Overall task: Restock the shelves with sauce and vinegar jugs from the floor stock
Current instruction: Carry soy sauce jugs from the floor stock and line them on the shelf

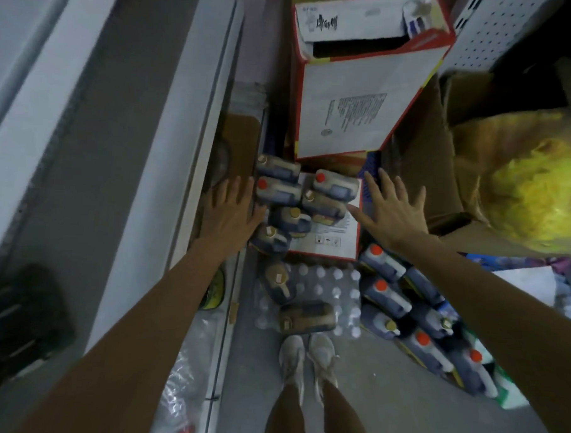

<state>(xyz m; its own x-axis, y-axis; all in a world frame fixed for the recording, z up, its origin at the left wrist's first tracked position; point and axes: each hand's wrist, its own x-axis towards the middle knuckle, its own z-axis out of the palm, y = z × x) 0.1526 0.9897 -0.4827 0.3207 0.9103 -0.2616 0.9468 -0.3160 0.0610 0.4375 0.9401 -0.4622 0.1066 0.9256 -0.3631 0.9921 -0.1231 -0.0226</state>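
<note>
Far left is the shelf unit (197,114). Its long pale front edge runs down the frame and boxes in the aisle on that side. The left hand (232,210) is out flat right by that edge, fingers straight and a bit spread, nothing in it. Its thumb side is just beside the jug pile (285,200), but I can't tell if it's actually touching. Those jugs are dark with red and tan caps, lying on their sides across a low white carton (328,247) with a red border, a couple hanging off its left edge. Behind that stands a tall white carton (354,104) with red edges, closing off the far end. Nearer in, two more tan-cap jugs (276,281) lie on a wrapped pack of white-capped bottles (334,277). The person's grey sneakers (307,358) stand just in front of it on a narrow bare strip of floor (383,410). The right hand (392,211) hovers over the low carton's right edge, fingers splayed wide, holding nothing. Below it a row of mostly red-cap jugs (385,296) lines the right side of the floor. A brown cardboard box (423,176) and a yellow plastic bag (540,201) crowd the far right.
</note>
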